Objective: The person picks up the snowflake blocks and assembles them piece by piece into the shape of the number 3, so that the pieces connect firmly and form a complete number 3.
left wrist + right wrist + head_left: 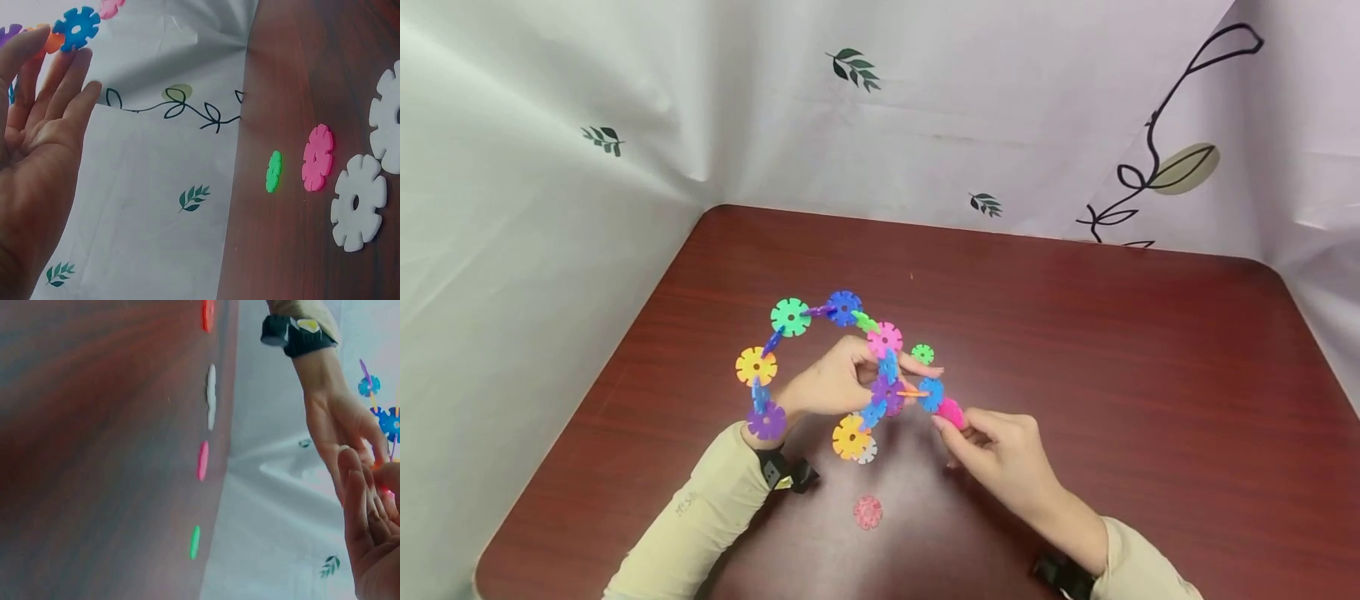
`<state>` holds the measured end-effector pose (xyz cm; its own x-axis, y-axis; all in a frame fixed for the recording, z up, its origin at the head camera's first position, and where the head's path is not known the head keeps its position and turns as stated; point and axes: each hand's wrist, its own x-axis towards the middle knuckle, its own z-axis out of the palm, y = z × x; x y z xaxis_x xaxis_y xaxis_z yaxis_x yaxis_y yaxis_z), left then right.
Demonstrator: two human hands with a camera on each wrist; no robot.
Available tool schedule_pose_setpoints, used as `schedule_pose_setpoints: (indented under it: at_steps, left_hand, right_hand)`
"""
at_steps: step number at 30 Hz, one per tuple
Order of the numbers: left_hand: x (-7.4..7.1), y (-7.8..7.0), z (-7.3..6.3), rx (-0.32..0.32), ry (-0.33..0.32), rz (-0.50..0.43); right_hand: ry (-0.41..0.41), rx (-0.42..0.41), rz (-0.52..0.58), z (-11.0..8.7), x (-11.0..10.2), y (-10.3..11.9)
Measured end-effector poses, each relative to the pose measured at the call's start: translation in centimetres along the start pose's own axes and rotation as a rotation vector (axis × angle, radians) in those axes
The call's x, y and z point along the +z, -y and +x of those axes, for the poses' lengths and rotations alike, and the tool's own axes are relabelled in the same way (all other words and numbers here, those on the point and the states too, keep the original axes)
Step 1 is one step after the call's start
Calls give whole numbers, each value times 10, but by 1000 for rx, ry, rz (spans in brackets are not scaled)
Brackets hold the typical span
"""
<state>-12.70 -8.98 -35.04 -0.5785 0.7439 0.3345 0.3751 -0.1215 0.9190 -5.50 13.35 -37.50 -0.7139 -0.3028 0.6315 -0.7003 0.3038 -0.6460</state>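
A chain of interlocking snowflake discs in many colours hangs above the table, curving around my left hand (827, 383). Yellow (756, 367), green (791, 317) and purple (767, 422) discs show along its far loop. Thumb and fingers of the left hand pinch the chain at an orange disc (53, 42), beside a blue disc (931, 395). At the chain's right end my right hand (1011, 458) pinches a bright pink disc (951, 412), which meets the blue one. How deep their slots join is too small to tell.
Loose discs lie on the dark red table (1150, 375): a green one (922, 354) beyond the hands, a red one (868, 512) near the front. The left wrist view also shows a pink disc (318, 157) and white discs (359, 203). A white curtain (925, 125) borders the table.
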Motion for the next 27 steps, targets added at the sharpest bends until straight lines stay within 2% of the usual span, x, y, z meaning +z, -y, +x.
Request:
schedule_pose_setpoints:
  at_steps: [5, 10, 17, 22, 27]
  left_hand:
    - [2, -3, 1, 6, -21, -28]
    - [3, -5, 2, -34, -36, -85]
    - [5, -5, 2, -11, -71, -8]
    - [8, -3, 4, -24, -61, -12]
    - [11, 0, 5, -26, -64, 0]
  right_hand:
    - [-52, -78, -84, 0, -3, 0]
    - [-18, -142, -109, 0, -4, 0]
    - [29, -111, -161, 1, -7, 2]
    - [33, -150, -189, 0, -10, 4]
    - [56, -116, -195, 2, -13, 7]
